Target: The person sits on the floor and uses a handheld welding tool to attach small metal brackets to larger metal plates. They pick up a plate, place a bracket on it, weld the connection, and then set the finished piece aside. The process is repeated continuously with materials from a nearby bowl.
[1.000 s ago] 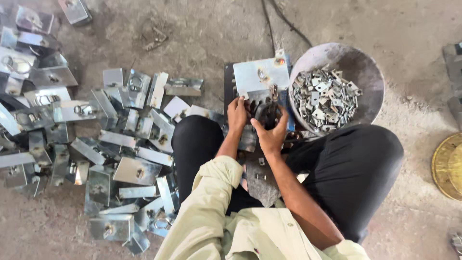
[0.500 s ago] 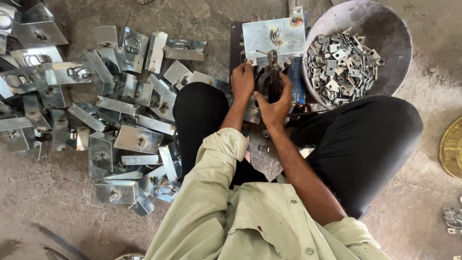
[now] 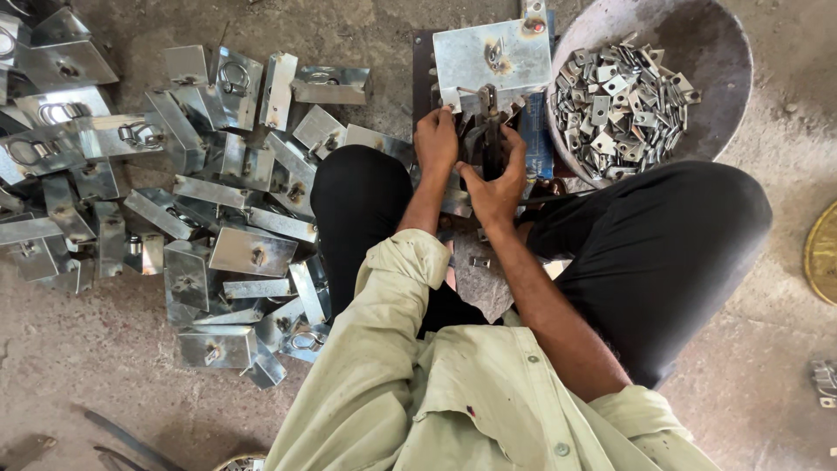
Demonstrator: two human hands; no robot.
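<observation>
concrete floor [image 3: 366,26]; both hands, left hand [image 3: 436,139] and right hand [image 3: 495,187], curled on metal bracket [image 3: 484,131]

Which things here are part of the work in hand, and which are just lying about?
In hand:
left hand and right hand on the dark metal fixture
shiny square steel plate
grey metal bowl of small flat steel pieces

Lying about:
heap of shiny folded steel brackets
round brass-coloured disc

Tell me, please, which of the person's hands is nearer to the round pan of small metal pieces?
The right hand. It sits at the metal block, close beside the pan rim, while the left hand is on the far side of the block, toward the pile of metal boxes.
</observation>
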